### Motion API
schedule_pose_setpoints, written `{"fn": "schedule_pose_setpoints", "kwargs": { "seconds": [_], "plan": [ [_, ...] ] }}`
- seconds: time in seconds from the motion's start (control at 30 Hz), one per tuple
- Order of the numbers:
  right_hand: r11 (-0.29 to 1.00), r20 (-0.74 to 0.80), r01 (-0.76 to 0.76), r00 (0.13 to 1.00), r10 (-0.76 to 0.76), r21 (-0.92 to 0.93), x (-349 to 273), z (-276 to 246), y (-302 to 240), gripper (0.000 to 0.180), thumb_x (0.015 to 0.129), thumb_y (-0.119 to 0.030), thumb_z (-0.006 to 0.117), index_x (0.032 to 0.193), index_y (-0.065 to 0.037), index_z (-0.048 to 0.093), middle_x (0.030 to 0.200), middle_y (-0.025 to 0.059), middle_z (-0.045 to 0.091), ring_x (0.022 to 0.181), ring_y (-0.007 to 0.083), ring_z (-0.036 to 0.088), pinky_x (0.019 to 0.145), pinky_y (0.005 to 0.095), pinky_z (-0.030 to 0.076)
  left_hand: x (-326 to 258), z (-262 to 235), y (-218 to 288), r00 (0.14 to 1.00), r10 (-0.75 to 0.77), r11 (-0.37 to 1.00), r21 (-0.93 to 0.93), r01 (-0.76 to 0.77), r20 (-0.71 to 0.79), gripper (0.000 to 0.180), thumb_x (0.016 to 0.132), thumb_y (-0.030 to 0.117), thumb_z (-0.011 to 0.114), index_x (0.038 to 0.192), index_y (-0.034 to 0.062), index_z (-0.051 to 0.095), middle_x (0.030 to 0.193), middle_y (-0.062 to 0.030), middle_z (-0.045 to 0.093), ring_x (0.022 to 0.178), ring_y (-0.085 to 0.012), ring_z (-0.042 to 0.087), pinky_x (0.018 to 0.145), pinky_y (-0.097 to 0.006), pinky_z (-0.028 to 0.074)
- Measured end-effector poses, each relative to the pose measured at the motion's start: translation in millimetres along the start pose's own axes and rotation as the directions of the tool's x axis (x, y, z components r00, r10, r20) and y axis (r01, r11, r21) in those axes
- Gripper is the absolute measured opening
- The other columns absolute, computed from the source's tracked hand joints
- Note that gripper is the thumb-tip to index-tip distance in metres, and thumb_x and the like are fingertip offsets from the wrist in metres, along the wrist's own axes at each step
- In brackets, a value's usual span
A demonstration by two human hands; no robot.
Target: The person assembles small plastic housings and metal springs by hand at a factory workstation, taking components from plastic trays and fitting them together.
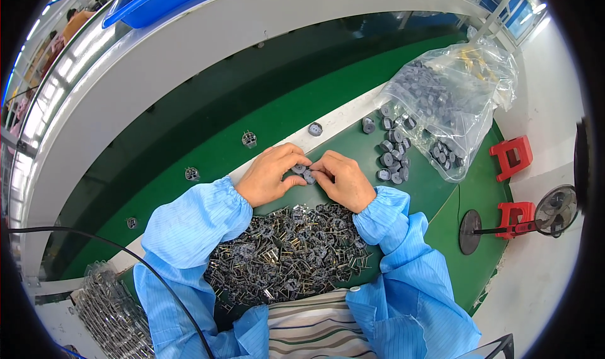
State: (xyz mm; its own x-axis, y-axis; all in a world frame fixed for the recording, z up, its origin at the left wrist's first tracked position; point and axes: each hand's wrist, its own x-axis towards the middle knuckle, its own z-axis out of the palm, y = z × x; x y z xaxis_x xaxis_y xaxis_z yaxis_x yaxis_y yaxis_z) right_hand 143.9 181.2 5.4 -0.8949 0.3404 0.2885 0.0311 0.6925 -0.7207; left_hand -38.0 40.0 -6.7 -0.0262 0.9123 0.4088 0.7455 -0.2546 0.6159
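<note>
My left hand (274,173) pinches a small grey round plastic part (299,169) between thumb and fingers. Close against it, my right hand (343,180) grips a second grey round part (309,177); the two parts touch or nearly touch. Just below my hands lies a wide pile of dark plug inserts with metal pins (290,252). To the right of my right hand, several loose grey round caps (394,148) are scattered on the green tabletop (353,138). One more grey cap (315,129) sits on the white strip beyond my fingers.
A clear plastic bag (454,107) full of grey caps lies at the right. Pinned round pieces, one a plug part (249,138), rest on the green belt (208,138). Clear stacked trays (110,308) stand lower left. Red stools (512,157) and a fan (556,209) are at the right.
</note>
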Motion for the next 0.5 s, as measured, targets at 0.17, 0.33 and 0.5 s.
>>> {"fn": "schedule_pose_setpoints", "kwargs": {
  "seconds": [0.17,0.33,0.5],
  "plan": [
    [0.996,-0.016,0.051,0.999,-0.052,-0.067,1.0,-2.1,6.6,0.008,0.089,0.000,0.072,0.096,0.001,0.068,0.088,0.0139,0.062,0.075,0.0311,0.064,0.066,0.0396,0.051,-0.8,0.1,4.6,0.991,-0.137,0.984,-0.117,0.137,0.007,0.035,0.084,0.015,0.083,0.115,0.0057,0.068,0.113,-0.0104,0.064,0.101,-0.0312,0.064,0.084,-0.041,0.053],
    [0.982,-0.015,0.103,0.994,-0.107,-0.160,2.3,-3.7,7.6,0.009,0.089,-0.004,0.070,0.096,-0.002,0.066,0.094,0.0136,0.061,0.091,0.0357,0.064,0.077,0.0453,0.054,-0.5,-0.7,6.0,1.000,-0.002,1.000,0.015,0.002,0.016,0.027,0.087,0.018,0.080,0.107,0.0035,0.068,0.105,-0.0108,0.064,0.091,-0.0319,0.065,0.078,-0.041,0.053],
    [0.937,0.047,0.207,0.978,-0.202,-0.281,0.8,-4.4,2.9,0.010,0.087,-0.004,0.067,0.097,-0.002,0.063,0.094,0.0122,0.057,0.093,0.0337,0.062,0.077,0.0437,0.054,-0.2,-1.2,4.3,0.997,0.062,0.985,0.160,-0.069,0.048,0.019,0.092,0.014,0.076,0.105,0.0023,0.069,0.100,-0.0098,0.060,0.082,-0.0289,0.063,0.071,-0.038,0.052]
  ]
}}
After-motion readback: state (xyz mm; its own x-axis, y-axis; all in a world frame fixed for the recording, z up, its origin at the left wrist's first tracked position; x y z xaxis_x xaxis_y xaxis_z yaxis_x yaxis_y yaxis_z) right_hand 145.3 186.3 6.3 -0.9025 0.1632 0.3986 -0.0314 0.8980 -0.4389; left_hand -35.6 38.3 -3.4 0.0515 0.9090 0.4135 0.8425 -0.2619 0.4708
